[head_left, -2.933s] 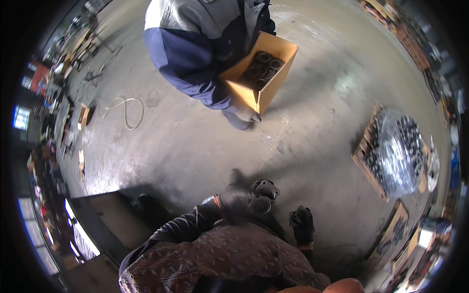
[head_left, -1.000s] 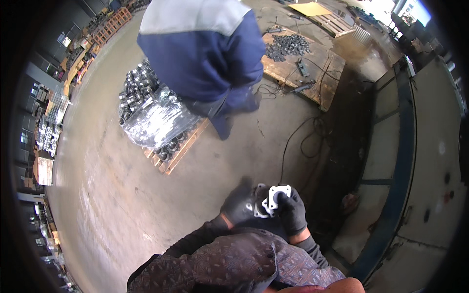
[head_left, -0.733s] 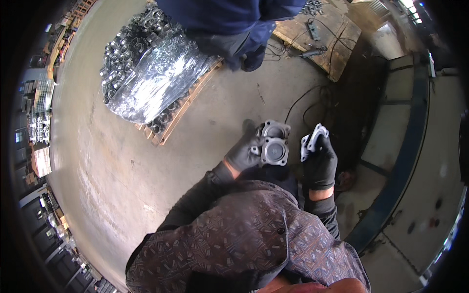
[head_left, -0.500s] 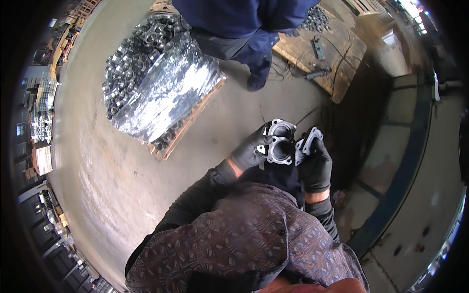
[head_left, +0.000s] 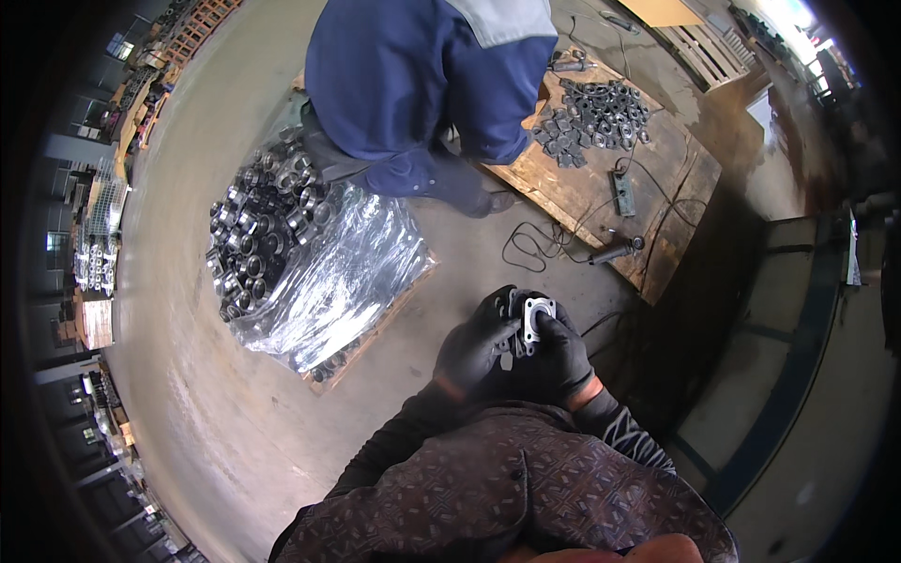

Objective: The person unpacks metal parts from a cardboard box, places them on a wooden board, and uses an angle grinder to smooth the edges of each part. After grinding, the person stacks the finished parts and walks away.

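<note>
My two gloved hands are close together in front of my body, around several grey metal flanges. One flange [head_left: 541, 306] faces up, a bright squarish plate with corner holes and a round opening. My right hand [head_left: 563, 362] grips it from the right, its thumb over the opening. From the left, my left hand [head_left: 475, 343] curls its fingers round other flanges that sit against this one. The gloves hide most of those pieces, so how they fit together is unclear.
A pallet with plastic wrap [head_left: 347, 281] and a heap of metal rings [head_left: 253, 239] stands at the left. Ahead, a person in blue [head_left: 385, 84] bends beside a wooden table [head_left: 680, 178] bearing small metal parts [head_left: 596, 117], a hand tool [head_left: 615, 251] and cables.
My hands have come together, bringing their flanges next to each other. The view has shifted, showing more of the table. The person in blue now leans over toward the table.
</note>
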`<state>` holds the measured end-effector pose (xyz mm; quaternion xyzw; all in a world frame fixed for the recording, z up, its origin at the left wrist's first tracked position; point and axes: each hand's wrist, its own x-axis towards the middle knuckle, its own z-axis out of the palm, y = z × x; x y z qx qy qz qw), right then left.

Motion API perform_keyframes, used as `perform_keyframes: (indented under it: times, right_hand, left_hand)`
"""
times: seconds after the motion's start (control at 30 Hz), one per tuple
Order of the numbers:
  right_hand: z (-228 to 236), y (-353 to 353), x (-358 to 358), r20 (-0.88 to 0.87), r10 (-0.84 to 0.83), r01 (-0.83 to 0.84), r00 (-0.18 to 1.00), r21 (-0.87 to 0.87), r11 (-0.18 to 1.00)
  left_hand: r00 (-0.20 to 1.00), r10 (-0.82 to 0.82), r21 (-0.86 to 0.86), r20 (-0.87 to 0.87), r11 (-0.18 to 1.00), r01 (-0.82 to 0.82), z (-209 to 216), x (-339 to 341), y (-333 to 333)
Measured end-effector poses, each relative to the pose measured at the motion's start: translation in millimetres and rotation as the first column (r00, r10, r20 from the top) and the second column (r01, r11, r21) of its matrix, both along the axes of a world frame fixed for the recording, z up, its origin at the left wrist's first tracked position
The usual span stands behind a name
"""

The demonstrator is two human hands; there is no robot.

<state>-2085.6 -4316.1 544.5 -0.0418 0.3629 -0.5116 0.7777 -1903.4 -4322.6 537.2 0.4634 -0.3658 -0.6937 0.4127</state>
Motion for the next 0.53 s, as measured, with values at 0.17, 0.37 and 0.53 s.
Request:
perform_keyframes:
  times: [0.17,0.37,0.53]
  right_hand:
    - [-28,-65,-16,-0.006,0.023,-0.023,1.000,0.036,0.999]
    - [-42,-112,-27,-0.112,-0.095,0.104,0.989,0.084,0.991]
    - [-31,-156,-41,-0.059,-0.234,0.234,0.970,-0.001,0.972]
  left_hand:
    - [0.974,-0.225,0.068,-0.023,0.972,0.226,-32,3,-90]
    - [0.866,-0.498,0.070,0.050,0.866,0.494,-55,5,-181]
    - [0.794,-0.608,0.309,0.002,0.756,0.578,-73,-13,-241]
